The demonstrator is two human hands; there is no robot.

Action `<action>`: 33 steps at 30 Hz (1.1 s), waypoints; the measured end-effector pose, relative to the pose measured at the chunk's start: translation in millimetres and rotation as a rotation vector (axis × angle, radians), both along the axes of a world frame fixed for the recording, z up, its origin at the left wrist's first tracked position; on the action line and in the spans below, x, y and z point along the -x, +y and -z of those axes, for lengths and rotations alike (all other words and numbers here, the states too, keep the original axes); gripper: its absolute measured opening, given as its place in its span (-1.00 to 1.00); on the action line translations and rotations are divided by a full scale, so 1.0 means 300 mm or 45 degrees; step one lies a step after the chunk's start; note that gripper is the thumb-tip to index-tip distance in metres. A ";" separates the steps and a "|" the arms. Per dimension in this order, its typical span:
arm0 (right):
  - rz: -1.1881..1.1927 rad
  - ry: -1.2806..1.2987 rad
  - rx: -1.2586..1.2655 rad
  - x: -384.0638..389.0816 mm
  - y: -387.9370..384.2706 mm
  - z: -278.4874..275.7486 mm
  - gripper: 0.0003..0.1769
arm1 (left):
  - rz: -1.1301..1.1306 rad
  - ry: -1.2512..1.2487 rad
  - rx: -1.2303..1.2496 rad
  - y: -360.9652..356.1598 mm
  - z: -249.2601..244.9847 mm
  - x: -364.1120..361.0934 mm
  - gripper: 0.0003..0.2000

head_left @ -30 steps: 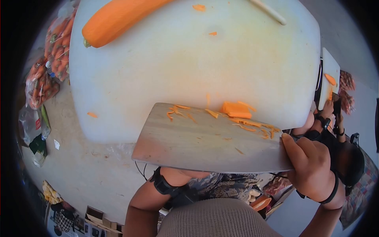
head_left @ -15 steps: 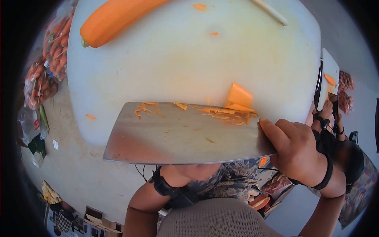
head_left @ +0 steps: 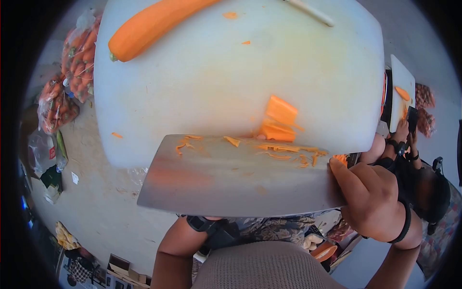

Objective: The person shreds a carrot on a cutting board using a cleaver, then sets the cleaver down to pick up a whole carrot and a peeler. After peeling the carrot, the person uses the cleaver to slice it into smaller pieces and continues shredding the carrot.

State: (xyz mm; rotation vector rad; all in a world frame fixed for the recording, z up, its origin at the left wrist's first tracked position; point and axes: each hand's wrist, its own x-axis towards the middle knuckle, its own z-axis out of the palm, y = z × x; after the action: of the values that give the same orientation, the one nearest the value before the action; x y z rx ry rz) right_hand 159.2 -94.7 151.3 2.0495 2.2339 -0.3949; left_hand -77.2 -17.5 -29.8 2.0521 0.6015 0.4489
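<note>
The right hand (head_left: 375, 202) is closed tight round the grip end of a broad rectangular steel cleaver (head_left: 231, 178), with the forefinger stretched up along the rear edge of the blade. The blade runs out to the left of that hand, its flat side turned up to the camera and thin orange carrot shreds (head_left: 284, 150) stuck along its upper edge.

Just above the blade, up and to the left of the hand's knuckles, a small stack of flat orange carrot slices (head_left: 278, 120) lies on the large white plastic cutting board (head_left: 202, 82). The lowest slice is close to the blade's edge.

Far up and to the left of the hand, a long whole orange carrot (head_left: 154, 26) lies slanted at the board's far corner, and clear plastic bags of carrots (head_left: 79, 53) lie past the board's left side.

The left forearm (head_left: 175, 245) rises below the cleaver. The left hand is hidden behind the blade, so its grip cannot be told.

Right of the right hand, another person (head_left: 423, 188) works at a smaller white board (head_left: 398, 91).
</note>
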 end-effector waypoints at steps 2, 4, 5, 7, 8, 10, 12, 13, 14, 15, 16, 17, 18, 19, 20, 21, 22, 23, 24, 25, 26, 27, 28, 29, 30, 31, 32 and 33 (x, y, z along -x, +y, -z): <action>0.000 -0.005 -0.002 -0.005 -0.013 0.001 -0.56 | -0.027 0.022 0.052 -0.012 0.015 0.006 -0.71; -0.003 -0.010 -0.001 -0.005 -0.017 0.001 -0.55 | -0.057 0.046 0.101 -0.018 0.026 0.018 -0.71; -0.005 -0.022 -0.002 -0.004 -0.017 0.000 -0.55 | -0.068 0.054 0.124 -0.020 0.030 0.025 -0.71; -0.007 -0.034 -0.002 -0.002 -0.019 -0.004 -0.54 | -0.092 0.071 0.174 -0.025 0.038 0.036 -0.71; 0.002 -0.043 0.008 0.000 -0.020 -0.005 -0.54 | -0.101 0.077 0.200 -0.027 0.044 0.040 -0.71; 0.010 -0.052 0.019 0.000 -0.020 -0.005 -0.54 | -0.126 0.084 0.255 -0.032 0.049 0.048 -0.71; -0.002 -0.049 0.004 -0.003 -0.021 -0.002 -0.53 | -0.150 0.084 0.327 -0.038 0.057 0.053 -0.71; -0.005 -0.047 0.006 -0.002 -0.024 -0.006 -0.53 | -0.165 0.078 0.362 -0.043 0.060 0.055 -0.71; 0.053 -0.004 0.086 0.003 -0.030 -0.016 -0.37 | -0.183 0.073 0.407 -0.048 0.066 0.057 -0.71; 0.111 0.038 0.165 0.007 -0.034 -0.024 -0.21 | -0.204 0.054 0.469 -0.056 0.071 0.056 -0.71; 0.110 0.038 0.166 0.007 -0.034 -0.028 -0.21 | -0.232 0.034 0.532 -0.067 0.080 0.055 -0.71; 0.097 0.022 0.166 0.006 -0.033 -0.032 -0.21 | -0.264 -0.002 0.614 -0.085 0.090 0.053 -0.71; 0.084 0.007 0.167 0.006 -0.032 -0.034 -0.21 | -0.303 -0.043 0.710 -0.107 0.097 0.049 -0.71; 0.082 0.006 0.169 0.007 -0.033 -0.035 -0.21 | -0.344 -0.080 0.796 -0.125 0.107 0.047 -0.71; 0.097 0.022 0.163 0.008 -0.034 -0.036 -0.22 | -0.389 -0.121 0.885 -0.141 0.117 0.047 -0.71; 0.113 0.039 0.156 0.007 -0.035 -0.037 -0.22 | -0.417 -0.144 0.934 -0.131 0.106 0.036 -0.71; 0.111 0.038 0.156 0.006 -0.036 -0.036 -0.22 | -0.452 -0.175 0.991 -0.125 0.088 0.026 -0.71; 0.121 0.041 0.145 0.005 -0.039 -0.032 -0.22 | -0.452 -0.176 0.992 -0.099 0.073 0.033 -0.71; 0.133 0.045 0.133 0.004 -0.040 -0.030 -0.22 | -0.181 0.033 0.662 -0.022 0.010 0.020 -0.70; 0.133 0.044 0.132 0.005 -0.040 -0.029 -0.22 | 0.086 0.236 0.326 0.018 -0.023 0.013 -0.69; 0.144 0.045 0.140 0.005 -0.037 -0.028 -0.22 | 0.087 0.236 0.325 0.009 -0.015 0.018 -0.69; 0.154 0.048 0.148 0.005 -0.035 -0.027 -0.22 | 0.043 0.194 0.212 0.000 -0.010 0.019 -0.69; 0.154 0.050 0.150 0.004 -0.035 -0.026 -0.22 | -0.001 0.153 0.099 -0.007 -0.006 0.022 -0.70; 0.147 0.043 0.150 0.003 -0.035 -0.025 -0.22 | -0.001 0.156 0.100 -0.009 -0.005 0.030 -0.70; 0.141 0.035 0.150 0.002 -0.035 -0.025 -0.22 | 0.051 0.200 0.190 0.006 -0.025 0.024 -0.70; 0.141 0.035 0.151 0.002 -0.033 -0.027 -0.22 | 0.104 0.243 0.280 0.016 -0.035 0.018 -0.70; 0.137 0.027 0.166 0.003 -0.030 -0.030 -0.22 | 0.113 0.198 0.253 0.017 -0.032 0.010 -0.70; 0.132 0.019 0.182 0.003 -0.027 -0.031 -0.22 | 0.115 0.132 0.222 0.018 -0.025 -0.006 -0.70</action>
State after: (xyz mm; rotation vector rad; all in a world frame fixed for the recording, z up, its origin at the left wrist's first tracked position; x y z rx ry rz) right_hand 158.4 -102.7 160.7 2.0996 2.0468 -0.5624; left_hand -75.4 -12.2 -22.3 1.9349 0.5862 0.2303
